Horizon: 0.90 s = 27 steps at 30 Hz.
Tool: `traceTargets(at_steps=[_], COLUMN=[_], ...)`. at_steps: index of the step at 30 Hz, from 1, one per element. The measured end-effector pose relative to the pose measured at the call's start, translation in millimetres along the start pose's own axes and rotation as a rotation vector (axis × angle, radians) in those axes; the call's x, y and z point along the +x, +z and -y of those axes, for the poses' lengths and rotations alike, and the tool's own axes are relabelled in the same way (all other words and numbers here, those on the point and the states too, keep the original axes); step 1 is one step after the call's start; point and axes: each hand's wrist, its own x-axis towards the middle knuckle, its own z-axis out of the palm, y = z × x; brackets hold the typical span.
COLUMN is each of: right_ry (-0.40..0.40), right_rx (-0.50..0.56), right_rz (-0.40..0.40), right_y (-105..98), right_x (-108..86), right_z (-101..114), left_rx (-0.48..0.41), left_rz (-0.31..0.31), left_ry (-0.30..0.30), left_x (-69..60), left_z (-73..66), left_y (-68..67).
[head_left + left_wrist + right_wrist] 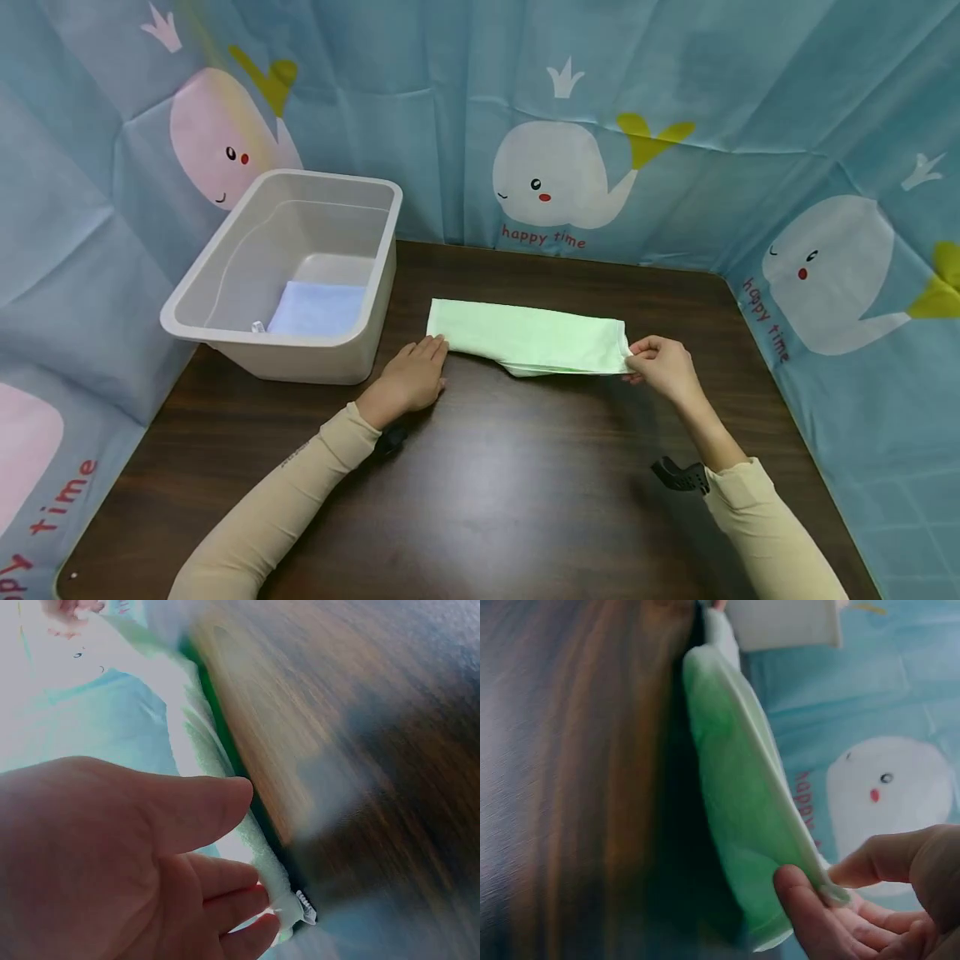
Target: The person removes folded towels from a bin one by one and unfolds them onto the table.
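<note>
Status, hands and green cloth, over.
Right hand pinching green cloth at right; left hand touching it at left. Cloth in folded strip. Gray bin apart, not blocking.

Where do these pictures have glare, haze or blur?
Head view: mostly sharp, with a pale glare patch on the dark table, toward the front; left wrist view: the upper left is washed out, paling the blue backdrop, and the table's grain looks smeared; right wrist view: dimmer, with deep shadow beside the green cloth and the table's grain soft and blurred.
</note>
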Motion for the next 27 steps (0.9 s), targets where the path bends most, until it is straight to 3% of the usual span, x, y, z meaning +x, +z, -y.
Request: traceTargets(at_steps=[8,14,21,27], right_ry=[0.052,0.070,0.030,-0.161], right_rx=[-0.195,-0.365,-0.458,-0.572], right_rz=[0.104,0.143,0.087,-0.077], right_y=[11,20,22,34], right_x=[4.7,3.8,1.3,-3.4], right_z=[-27,-34,-27,-5], left_rx=[-0.006,-0.004,-0.008,-0.009], left_rz=[-0.003,-0.011,-0.005,-0.035], left_ry=[-0.003,0.005,0.001,0.008], left_x=[-0.8,-1.3,0.0,-2.1], left_z=[-0.6,-0.7,-0.5,-0.9], left_y=[-1.8,-1.4,0.2,0.4])
